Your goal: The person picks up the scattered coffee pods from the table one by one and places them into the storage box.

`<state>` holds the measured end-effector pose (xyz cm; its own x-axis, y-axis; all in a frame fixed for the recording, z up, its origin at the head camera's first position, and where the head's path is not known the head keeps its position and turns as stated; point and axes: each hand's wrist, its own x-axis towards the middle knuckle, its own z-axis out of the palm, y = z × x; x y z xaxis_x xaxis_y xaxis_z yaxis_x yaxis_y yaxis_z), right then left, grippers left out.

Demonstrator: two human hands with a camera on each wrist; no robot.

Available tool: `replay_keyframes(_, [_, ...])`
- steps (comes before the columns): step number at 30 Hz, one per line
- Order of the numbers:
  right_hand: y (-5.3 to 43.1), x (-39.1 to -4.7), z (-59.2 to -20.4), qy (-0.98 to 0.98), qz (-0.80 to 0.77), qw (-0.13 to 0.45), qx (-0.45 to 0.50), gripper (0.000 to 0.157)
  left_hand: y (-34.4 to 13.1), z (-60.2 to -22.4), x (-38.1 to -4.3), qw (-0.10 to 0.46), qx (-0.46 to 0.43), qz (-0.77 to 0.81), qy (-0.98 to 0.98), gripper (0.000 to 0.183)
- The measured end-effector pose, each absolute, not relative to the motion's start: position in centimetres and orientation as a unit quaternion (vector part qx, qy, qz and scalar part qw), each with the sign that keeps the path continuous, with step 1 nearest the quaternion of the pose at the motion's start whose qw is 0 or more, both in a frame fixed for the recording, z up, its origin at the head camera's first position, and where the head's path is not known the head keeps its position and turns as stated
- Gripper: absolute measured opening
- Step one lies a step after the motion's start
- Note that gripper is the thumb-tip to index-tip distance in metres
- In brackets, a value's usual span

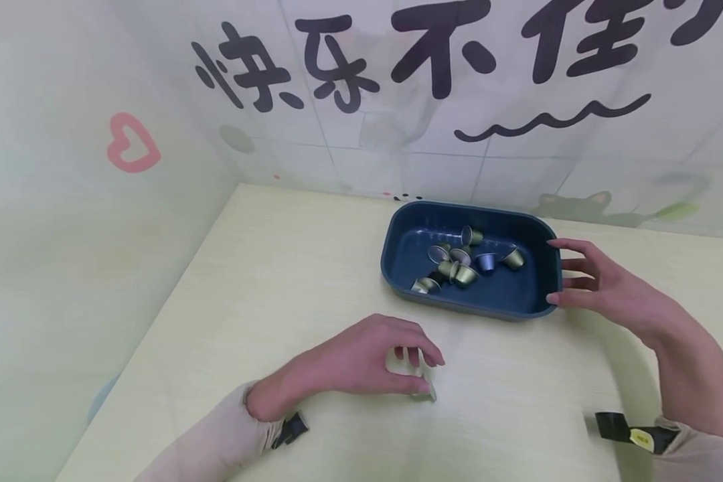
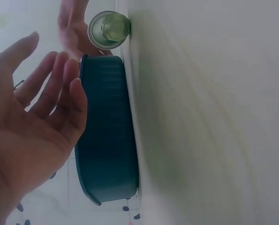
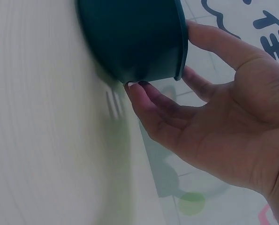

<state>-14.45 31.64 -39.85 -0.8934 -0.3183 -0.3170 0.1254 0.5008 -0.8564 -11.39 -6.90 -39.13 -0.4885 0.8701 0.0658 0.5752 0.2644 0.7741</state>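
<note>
A light-green coffee capsule [image 2: 115, 27] stands on the table, wide rim down to one side in the left wrist view. Beside it my left hand [image 1: 373, 355] hovers low, its fingers loosely bent and a gap between thumb and fingertips; nothing is held. From the head view the thumb overlaps the capsule [image 1: 431, 390], which is mostly hidden. My right hand [image 1: 602, 284] holds the right end of a dark blue rectangular tub [image 1: 512, 306], thumb and fingers spread around its end wall. Inside the tub lie several coffee capsules [image 1: 466, 275], mostly green, with one blue capsule [image 1: 487, 262].
The pale table [image 1: 277, 268] meets a white wall [image 1: 313, 154] printed with dark characters right behind the tub. Another wall [image 1: 48, 234] with a pink heart borders the left side. Black straps [image 1: 632, 430] sit at both wrists.
</note>
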Motion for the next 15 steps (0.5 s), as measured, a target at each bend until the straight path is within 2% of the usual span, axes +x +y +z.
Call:
replay_keyframes(7, [31.82,-14.29,-39.84,0.845,-0.482,0.222,-0.069,0.077,-7.02,-39.22,-11.23,0.194,0.456,0.364,0.789,0.032])
replay_keyframes(15, [31.85,-14.28,-39.89,0.844,-0.486,0.219,-0.067,0.076,-6.97,-39.45,-11.52,0.258,0.478,0.349,0.763,0.037])
